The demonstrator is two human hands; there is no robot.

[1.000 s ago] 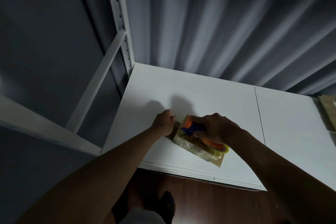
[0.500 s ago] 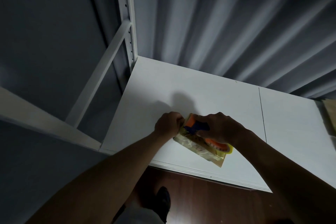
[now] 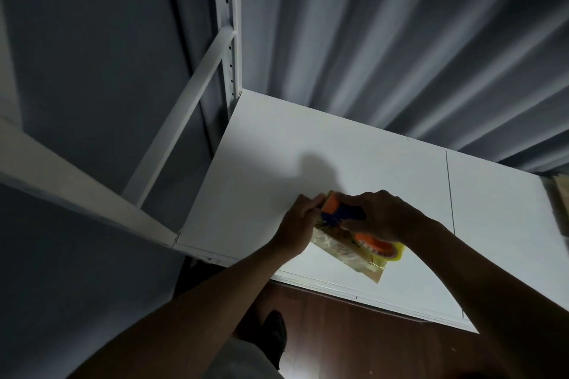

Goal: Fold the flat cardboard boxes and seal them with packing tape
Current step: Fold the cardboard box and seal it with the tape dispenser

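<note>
A small flat cardboard box (image 3: 348, 255), covered in shiny tape, lies on the white table (image 3: 277, 163) near its front edge. My right hand (image 3: 381, 218) grips an orange and blue tape dispenser (image 3: 341, 212) with a yellowish tape roll (image 3: 391, 251) and holds it on top of the box. My left hand (image 3: 300, 221) is curled at the box's left end, touching the dispenser's front; what its fingers pinch is hidden.
A white metal shelf post (image 3: 228, 24) with a diagonal brace rises at the table's back left corner. Grey curtains (image 3: 400, 40) hang behind. More cardboard (image 3: 562, 194) shows at the far right edge. Dark wooden floor (image 3: 369, 332) lies below the table's front edge.
My left hand has slid right, closing in on the box's left end and the dispenser's front. The right hand stays on the dispenser. The view has shifted a little.
</note>
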